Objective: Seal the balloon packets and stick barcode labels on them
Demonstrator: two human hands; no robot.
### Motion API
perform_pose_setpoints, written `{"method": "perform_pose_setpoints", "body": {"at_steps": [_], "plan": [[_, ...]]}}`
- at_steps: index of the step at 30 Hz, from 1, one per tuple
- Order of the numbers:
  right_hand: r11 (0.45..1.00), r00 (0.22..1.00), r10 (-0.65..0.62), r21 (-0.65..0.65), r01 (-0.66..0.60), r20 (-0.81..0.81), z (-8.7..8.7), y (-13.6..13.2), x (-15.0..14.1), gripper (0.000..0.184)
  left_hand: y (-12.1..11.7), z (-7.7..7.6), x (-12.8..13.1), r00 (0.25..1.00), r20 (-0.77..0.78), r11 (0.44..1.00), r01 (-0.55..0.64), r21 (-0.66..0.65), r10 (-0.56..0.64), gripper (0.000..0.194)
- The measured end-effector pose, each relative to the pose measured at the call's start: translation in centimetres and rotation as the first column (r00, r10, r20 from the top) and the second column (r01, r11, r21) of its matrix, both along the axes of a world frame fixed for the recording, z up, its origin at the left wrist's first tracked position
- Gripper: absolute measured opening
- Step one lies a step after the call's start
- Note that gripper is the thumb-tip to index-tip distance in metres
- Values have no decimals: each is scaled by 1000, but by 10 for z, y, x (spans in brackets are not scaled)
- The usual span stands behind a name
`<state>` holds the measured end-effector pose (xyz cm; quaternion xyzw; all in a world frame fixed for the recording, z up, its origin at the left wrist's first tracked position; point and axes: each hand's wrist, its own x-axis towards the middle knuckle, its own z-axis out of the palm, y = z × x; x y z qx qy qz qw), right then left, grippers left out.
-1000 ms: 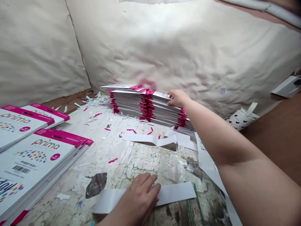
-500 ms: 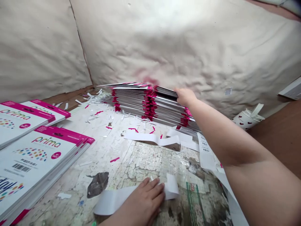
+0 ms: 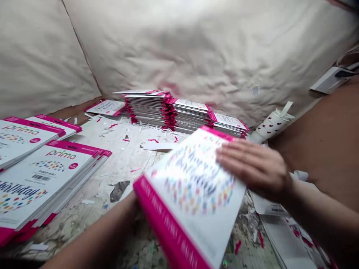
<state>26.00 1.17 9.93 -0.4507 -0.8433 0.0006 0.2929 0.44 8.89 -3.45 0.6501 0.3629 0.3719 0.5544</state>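
A flat white packet (image 3: pixel 187 201) with magenta bands, printed "happy birthday" over coloured dots, is held tilted above the table in front of me, slightly blurred. Across its upper right face lies my right hand (image 3: pixel 255 164), fingers together and stretched, its thumb out of sight. My left wrist (image 3: pixel 130 209) runs in beneath the packet's left edge; the packet covers that hand and its fingers. Behind it, similar packets stand in neighbouring stacks (image 3: pixel 148 108) against the back wall. More piles of "prima" packets (image 3: pixel 56 175) lie to the left.
Paper scraps and magenta clippings (image 3: pixel 112 126) litter the worn tabletop (image 3: pixel 123 149). At the right back leans a white tumbler with hearts (image 3: pixel 270 125). Label sheets (image 3: pixel 288 239) lie at the right. A packet (image 3: pixel 106 107) sits in the far left corner.
My right hand has come back from the rear stack and now lies on a packet close to me. My left hand has left the white paper strip and gone under that packet. The view shifted slightly.
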Motion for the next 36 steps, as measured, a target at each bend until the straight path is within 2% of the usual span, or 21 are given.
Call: {"method": "perform_pose_setpoints", "body": {"at_steps": [2,3,5,6,8,9,10,12,13,15,18,21,23,25,28,29,30,31,33,34,36], "plan": [[987,995,81,-135,-88,-55,-14,-34,-11,41,-3,9,2,980,49,970,197,-142,-192,53],[978,992,79,-186,-96,-95,-23,-45,-12,43,-6,13,4,944,113,913,328,-242,-310,53],[981,971,-28,-192,-18,-237,-41,-58,-10,42,-15,17,12,861,282,782,505,-366,-424,43],[985,927,-121,-156,69,-354,-50,-62,-6,39,-20,17,17,843,344,762,528,-376,-414,41],[965,729,-257,-131,226,-634,-69,-66,0,34,-31,15,28,864,391,833,451,-321,-317,39],[958,608,-280,-171,232,-743,-79,-68,1,34,-37,13,33,876,400,875,395,-278,-269,35],[955,505,-296,-236,179,-811,-88,-69,0,36,-43,11,38,884,401,907,351,-234,-239,32],[939,387,-327,-343,29,-862,-106,-72,-6,38,-52,6,46,902,376,951,278,-133,-211,30],[933,355,-337,-361,-2,-872,-114,-73,-10,37,-56,5,49,912,360,969,237,-72,-196,30],[938,301,-339,-345,36,-891,-125,-74,-20,37,-61,2,54,926,340,987,154,51,-162,40],[931,272,-365,-352,95,-890,-130,-73,-30,39,-63,0,58,932,345,988,63,141,-108,57],[915,272,-400,-398,65,-875,-129,-72,-32,36,-62,-5,60,941,325,993,71,99,-100,44],[909,295,-407,-414,44,-864,-131,-74,-30,39,-60,-8,62,943,314,993,85,80,-106,33],[894,324,-438,-445,58,-838,-137,-77,-28,40,-60,-7,64,948,299,991,82,105,-110,30],[868,291,-496,-478,134,-818,-148,-77,-27,31,-59,2,60,981,168,963,50,263,-96,31],[864,254,-503,-477,162,-826,-152,-76,-26,29,-58,8,53,994,99,935,-4,355,-34,32],[862,212,-503,-471,186,-838,-154,-74,-25,29,-57,13,44,996,33,885,-84,457,78,33],[863,162,-496,-463,202,-853,-156,-72,-23,29,-57,19,33,973,-23,811,-178,557,229,35],[869,49,-470,-452,201,-881,-155,-68,-16,36,-56,25,3,854,-132,661,-281,696,502,37],[870,-3,-465,-457,184,-885,-154,-67,-11,40,-56,26,-13,792,-216,639,-263,723,571,36],[862,-71,-488,-493,117,-870,-151,-65,-1,48,-56,18,-40,691,-435,702,-148,697,578,40]]}}
